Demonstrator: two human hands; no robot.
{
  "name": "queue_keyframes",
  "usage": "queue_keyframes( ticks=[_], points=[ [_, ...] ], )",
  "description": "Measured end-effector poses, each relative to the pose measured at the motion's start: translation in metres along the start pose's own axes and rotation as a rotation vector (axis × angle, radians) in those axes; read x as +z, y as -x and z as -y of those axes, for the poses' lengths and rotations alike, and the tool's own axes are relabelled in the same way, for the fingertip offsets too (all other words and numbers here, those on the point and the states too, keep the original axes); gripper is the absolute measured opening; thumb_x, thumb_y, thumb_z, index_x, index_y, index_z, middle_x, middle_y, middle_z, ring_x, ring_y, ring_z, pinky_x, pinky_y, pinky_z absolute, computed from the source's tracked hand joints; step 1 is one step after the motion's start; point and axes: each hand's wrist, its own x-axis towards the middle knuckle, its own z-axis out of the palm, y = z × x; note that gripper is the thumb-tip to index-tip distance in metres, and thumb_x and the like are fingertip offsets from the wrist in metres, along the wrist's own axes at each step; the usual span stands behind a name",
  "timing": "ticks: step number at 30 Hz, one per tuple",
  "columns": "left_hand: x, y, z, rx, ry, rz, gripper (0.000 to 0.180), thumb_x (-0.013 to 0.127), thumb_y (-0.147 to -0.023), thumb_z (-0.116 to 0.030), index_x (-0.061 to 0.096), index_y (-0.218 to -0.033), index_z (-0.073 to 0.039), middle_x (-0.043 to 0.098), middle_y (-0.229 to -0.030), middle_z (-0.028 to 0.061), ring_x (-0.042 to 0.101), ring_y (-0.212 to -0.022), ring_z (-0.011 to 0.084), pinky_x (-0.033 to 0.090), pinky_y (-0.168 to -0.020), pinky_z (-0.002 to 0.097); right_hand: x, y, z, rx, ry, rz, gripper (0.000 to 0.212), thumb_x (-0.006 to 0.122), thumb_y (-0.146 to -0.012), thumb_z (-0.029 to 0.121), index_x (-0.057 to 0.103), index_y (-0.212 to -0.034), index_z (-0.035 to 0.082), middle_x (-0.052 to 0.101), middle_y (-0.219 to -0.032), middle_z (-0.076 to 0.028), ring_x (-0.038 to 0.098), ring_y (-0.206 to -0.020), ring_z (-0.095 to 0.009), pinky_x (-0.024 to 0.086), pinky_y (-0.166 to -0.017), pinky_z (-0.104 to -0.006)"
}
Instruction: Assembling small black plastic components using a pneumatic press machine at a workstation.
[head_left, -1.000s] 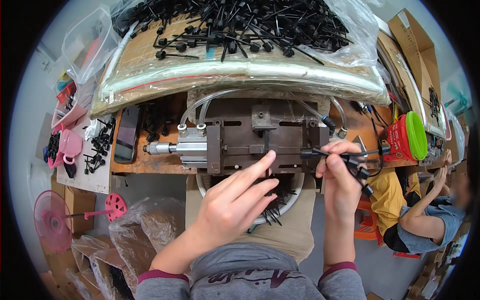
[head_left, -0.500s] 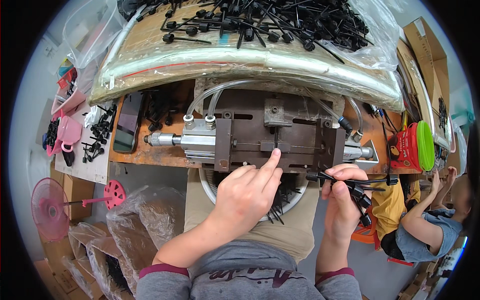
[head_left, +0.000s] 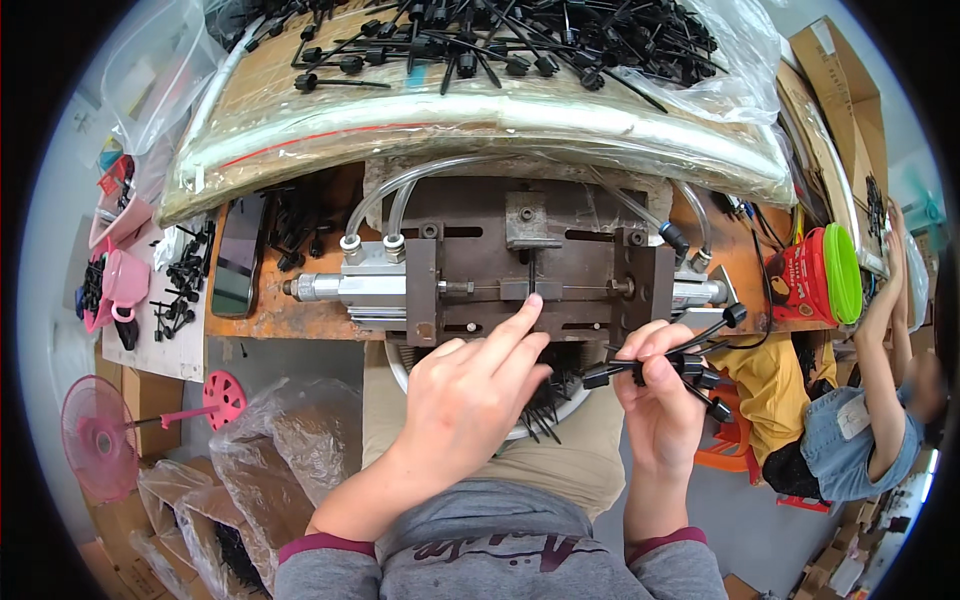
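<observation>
My left hand reaches to the middle of a dark metal clamping fixture, its index finger stretched out. That fingertip touches or nearly touches the near end of a thin black stem lying in the small centre block. Nothing shows gripped in this hand. To the right, my right hand pinches a bunch of black plastic stems with ribbed caps between thumb and fingers. The stems point various ways. Below the fixture, a white round tub holding more black stems is partly hidden by my left hand.
Air cylinders with clear hoses flank the fixture. A plastic-covered board behind carries a heap of black stems. A phone lies left; a red tub stands right. Another person sits at far right.
The view has shifted slightly, moving the bench leftward in the picture. My right hand has turned the bunch of stems, now fanned differently. My left fingertip stays at the centre block.
</observation>
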Motion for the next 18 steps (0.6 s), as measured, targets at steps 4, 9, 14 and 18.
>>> queue_keyframes(
  ticks=[4, 9, 14, 18],
  points=[
    [-0.009, 0.002, -0.016, -0.187, 0.642, -0.021, 0.047, 0.084, -0.073, -0.004, 0.069, -0.117, -0.002, 0.069, -0.112, 0.0136, 0.069, -0.084, 0.0154, 0.058, -0.067, 0.0280, 0.004, 0.003, -0.003, 0.077, -0.020, 0.078, 0.013, 0.070, -0.086, 0.005, 0.061, -0.093, -0.001, 0.064, -0.095, -0.019, 0.056, -0.062, -0.014, 0.047, -0.057, -0.0249],
    [-0.012, 0.005, -0.012, -0.125, 0.689, -0.107, 0.033, 0.078, -0.077, 0.002, 0.072, -0.110, -0.002, 0.070, -0.094, 0.0109, 0.068, -0.078, 0.0140, 0.059, -0.067, 0.0259, 0.007, 0.003, -0.003, 0.103, -0.039, 0.092, 0.012, 0.068, -0.086, 0.005, 0.061, -0.094, -0.001, 0.063, -0.095, -0.018, 0.055, -0.063, -0.013, 0.046, -0.057, -0.0247],
    [-0.021, 0.007, -0.016, -0.084, 0.608, -0.112, 0.035, 0.083, -0.069, 0.002, 0.077, -0.102, -0.005, 0.065, -0.081, 0.0039, 0.063, -0.066, 0.0110, 0.048, -0.057, 0.0227, 0.005, 0.002, -0.002, 0.088, -0.059, 0.069, 0.012, 0.067, -0.088, 0.008, 0.062, -0.095, -0.001, 0.063, -0.095, -0.017, 0.055, -0.064, -0.013, 0.046, -0.056, -0.0241],
    [-0.028, 0.011, -0.015, -0.059, 0.668, -0.043, 0.032, 0.087, -0.065, -0.003, 0.079, -0.095, -0.007, 0.062, -0.075, 0.0003, 0.060, -0.064, 0.0095, 0.046, -0.056, 0.0224, 0.004, 0.001, -0.001, 0.093, -0.133, 0.032, 0.013, 0.064, -0.091, 0.010, 0.061, -0.097, -0.001, 0.063, -0.094, -0.016, 0.054, -0.066, -0.013, 0.045, -0.055, -0.0240]
  ],
)
